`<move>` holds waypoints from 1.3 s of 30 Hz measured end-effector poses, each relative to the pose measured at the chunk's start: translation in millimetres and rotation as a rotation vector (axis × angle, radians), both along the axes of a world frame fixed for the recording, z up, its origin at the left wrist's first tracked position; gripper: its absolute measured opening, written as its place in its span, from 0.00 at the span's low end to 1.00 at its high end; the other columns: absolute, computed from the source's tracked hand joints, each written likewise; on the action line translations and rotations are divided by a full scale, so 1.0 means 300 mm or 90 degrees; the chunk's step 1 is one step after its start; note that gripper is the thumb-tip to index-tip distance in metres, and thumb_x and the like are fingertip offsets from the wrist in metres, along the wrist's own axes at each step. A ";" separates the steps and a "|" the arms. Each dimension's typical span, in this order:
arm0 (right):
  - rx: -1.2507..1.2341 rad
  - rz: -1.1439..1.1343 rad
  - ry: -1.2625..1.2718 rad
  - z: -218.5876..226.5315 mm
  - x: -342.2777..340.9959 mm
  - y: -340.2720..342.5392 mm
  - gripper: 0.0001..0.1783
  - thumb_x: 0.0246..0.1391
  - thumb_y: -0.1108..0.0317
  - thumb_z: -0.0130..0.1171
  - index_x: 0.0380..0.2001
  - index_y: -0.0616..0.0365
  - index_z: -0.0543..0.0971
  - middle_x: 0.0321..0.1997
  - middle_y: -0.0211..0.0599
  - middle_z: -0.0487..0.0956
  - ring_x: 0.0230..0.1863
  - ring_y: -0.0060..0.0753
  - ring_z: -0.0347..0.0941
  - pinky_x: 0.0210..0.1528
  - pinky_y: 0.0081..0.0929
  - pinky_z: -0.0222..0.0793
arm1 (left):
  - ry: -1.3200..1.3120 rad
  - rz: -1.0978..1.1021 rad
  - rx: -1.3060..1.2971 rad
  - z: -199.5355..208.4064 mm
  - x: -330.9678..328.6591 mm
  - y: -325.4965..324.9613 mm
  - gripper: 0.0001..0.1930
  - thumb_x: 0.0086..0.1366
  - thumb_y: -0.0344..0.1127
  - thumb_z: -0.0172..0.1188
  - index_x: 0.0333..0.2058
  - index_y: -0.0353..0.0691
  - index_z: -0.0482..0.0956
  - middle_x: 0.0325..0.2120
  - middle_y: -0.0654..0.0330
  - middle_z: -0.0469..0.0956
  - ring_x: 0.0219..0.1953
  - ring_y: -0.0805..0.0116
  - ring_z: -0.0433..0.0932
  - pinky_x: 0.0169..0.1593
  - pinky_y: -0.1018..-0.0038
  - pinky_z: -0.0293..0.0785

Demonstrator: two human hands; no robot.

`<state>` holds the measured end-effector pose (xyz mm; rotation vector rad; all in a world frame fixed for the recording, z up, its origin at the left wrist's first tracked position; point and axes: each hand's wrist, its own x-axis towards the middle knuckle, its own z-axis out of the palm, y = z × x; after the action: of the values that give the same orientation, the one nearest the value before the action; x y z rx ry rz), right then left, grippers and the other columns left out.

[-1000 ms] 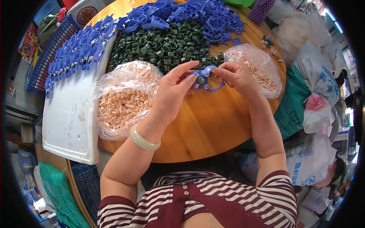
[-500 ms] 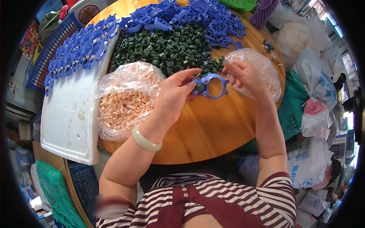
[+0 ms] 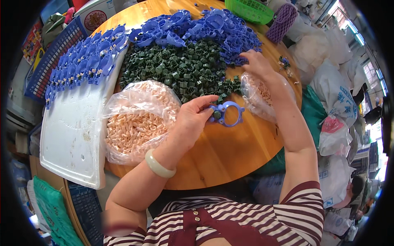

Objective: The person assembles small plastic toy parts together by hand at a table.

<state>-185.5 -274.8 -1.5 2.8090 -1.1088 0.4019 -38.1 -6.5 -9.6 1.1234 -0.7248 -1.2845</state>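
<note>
My left hand [image 3: 191, 119] is closed, pinching a blue plastic ring-shaped part [image 3: 231, 124] between thumb and fingertips above the table. A dark green piece [image 3: 217, 115] sits in the part near my fingertips; its round opening points right. My right hand [image 3: 257, 65] reaches to the right edge of a heap of blue plastic parts [image 3: 215, 22], its thumb and index finger apart. Whether its fingertips touch a part there is hard to make out. Below that wrist lies a clear bag of small pale pieces [image 3: 258, 92]. A heap of dark green plastic pieces [image 3: 180, 67] lies beyond my left hand.
Left of my arm, an open bag [image 3: 137, 133] holds peach-coloured small pieces. A white foam board [image 3: 74, 135] carries rows of blue assembled parts [image 3: 88, 57]. Far right on the round wooden table [image 3: 230, 162] are a green basket [image 3: 248, 10] and a purple woven roll [image 3: 282, 23]. Full bags crowd the right.
My right hand has moved away from the ring-shaped part, up to the edge of the blue heap. My left hand still holds the part, slightly lower in the picture.
</note>
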 end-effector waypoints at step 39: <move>0.338 0.176 -0.136 0.027 0.005 0.119 0.15 0.46 0.75 0.57 0.41 0.58 0.76 0.34 0.32 0.78 0.36 0.32 0.74 0.39 0.27 0.70 | 0.043 -0.004 0.011 0.021 0.022 0.008 0.16 0.63 0.24 0.48 0.50 0.33 0.71 0.37 0.60 0.76 0.38 0.74 0.76 0.44 0.74 0.77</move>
<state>-184.0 -239.2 6.5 3.4797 -0.9793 0.5037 -31.5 -4.2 -3.4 1.0872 -0.6683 -1.3295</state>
